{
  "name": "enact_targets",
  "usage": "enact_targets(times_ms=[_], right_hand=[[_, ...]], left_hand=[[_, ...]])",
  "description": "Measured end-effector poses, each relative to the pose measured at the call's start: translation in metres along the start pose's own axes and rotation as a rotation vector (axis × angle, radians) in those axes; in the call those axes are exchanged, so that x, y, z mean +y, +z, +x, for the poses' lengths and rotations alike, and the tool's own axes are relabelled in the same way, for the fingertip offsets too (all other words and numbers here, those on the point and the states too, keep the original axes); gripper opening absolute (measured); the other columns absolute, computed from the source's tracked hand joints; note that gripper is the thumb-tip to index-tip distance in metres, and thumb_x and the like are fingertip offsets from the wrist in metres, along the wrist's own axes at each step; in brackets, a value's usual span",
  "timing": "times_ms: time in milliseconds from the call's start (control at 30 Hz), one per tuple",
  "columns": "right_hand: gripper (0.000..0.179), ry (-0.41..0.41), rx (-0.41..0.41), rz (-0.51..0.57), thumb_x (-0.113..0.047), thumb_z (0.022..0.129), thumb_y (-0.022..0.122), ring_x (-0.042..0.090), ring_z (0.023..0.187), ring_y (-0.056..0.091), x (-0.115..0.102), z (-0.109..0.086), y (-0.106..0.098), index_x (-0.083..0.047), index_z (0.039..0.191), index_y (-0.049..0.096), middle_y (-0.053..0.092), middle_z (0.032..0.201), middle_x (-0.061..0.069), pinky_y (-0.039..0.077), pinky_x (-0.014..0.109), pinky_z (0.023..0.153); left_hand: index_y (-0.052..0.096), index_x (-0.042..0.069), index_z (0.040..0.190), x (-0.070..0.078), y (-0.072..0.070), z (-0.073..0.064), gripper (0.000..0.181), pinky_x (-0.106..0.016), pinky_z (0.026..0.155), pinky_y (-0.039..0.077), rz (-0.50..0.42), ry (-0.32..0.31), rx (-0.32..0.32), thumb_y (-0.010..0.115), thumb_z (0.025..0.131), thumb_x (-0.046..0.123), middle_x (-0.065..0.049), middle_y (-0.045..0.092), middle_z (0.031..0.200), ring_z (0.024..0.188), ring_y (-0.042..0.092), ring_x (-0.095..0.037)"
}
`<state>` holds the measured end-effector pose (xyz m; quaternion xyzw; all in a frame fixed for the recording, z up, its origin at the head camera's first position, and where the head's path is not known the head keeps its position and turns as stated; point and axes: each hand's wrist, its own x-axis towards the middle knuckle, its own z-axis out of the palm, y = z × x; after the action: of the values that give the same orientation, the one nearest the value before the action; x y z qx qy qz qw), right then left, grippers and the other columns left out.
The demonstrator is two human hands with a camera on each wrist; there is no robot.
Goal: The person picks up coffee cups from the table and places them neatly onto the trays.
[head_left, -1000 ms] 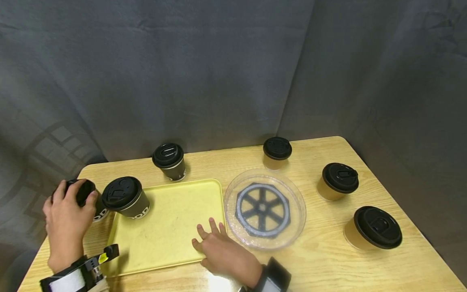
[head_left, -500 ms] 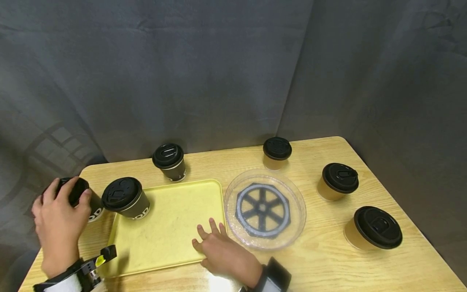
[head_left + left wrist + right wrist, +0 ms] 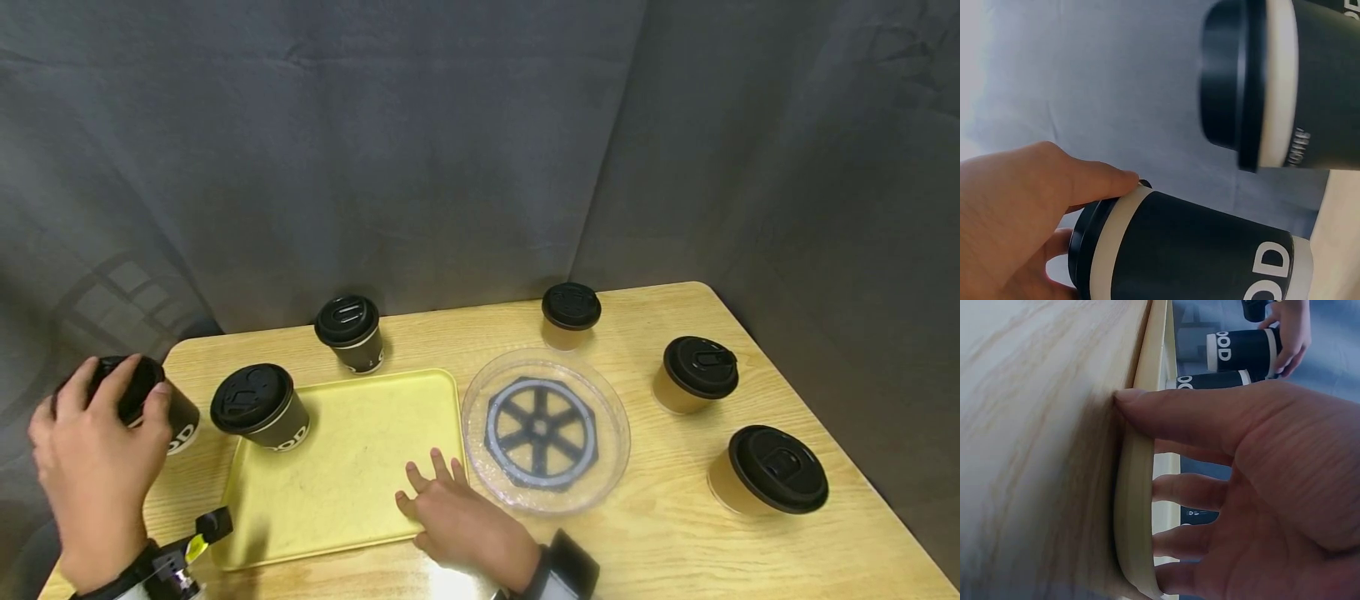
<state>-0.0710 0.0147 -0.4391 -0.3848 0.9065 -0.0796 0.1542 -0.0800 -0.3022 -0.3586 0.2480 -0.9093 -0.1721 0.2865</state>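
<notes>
My left hand (image 3: 101, 467) grips a black paper coffee cup (image 3: 182, 418) from above, its fingers round the black lid. In the left wrist view the thumb presses the pale band under that lid, and the white lettering on the cup (image 3: 1197, 250) shows. Just right of it, a second black coffee cup (image 3: 279, 423) stands at the back left corner of the yellow tray (image 3: 337, 475). My right hand (image 3: 468, 517) rests with spread fingers at the tray's front right corner. Its thumb (image 3: 1179, 415) lies along the outer rim in the right wrist view, the other fingers inside.
A smaller black cup (image 3: 362, 350) stands behind the tray. Right of the tray lies a round clear dish (image 3: 618, 450) with a dark spoked pattern. Three brown lidded cups, at the back (image 3: 566, 333), right (image 3: 675, 392) and front right (image 3: 735, 487), stand beyond it.
My left hand has carried the coffee cup leftward, widening the gap between it and the cup at the tray's corner. The right hand and tray have stayed in place.
</notes>
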Motion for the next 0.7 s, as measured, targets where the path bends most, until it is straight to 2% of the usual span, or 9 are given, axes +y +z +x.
enact_targets(times_ms=[300,700], right_hand=[[0.054,-0.004,0.009,-0.001,-0.031,0.086,0.070,0.046,0.141,0.034,0.001,0.000,0.002,-0.027,0.137,0.055,0.039,0.154,0.008,0.036,0.057,0.112],[0.054,0.002,0.003,-0.008,-0.031,0.086,0.070,0.045,0.142,0.033,0.000,0.000,0.001,-0.028,0.138,0.055,0.038,0.155,0.008,0.036,0.057,0.112]], left_hand=[[0.051,0.010,0.140,0.013,-0.013,-0.004,0.045,-0.072,0.112,0.019,0.012,0.004,0.031,0.051,0.098,0.026,-0.014,0.032,0.158,0.144,0.021,-0.050],[0.057,0.014,0.136,0.027,-0.023,-0.010,0.043,-0.070,0.112,0.022,-0.036,0.085,0.108,0.054,0.096,0.029,-0.010,0.039,0.155,0.142,0.028,-0.046]])
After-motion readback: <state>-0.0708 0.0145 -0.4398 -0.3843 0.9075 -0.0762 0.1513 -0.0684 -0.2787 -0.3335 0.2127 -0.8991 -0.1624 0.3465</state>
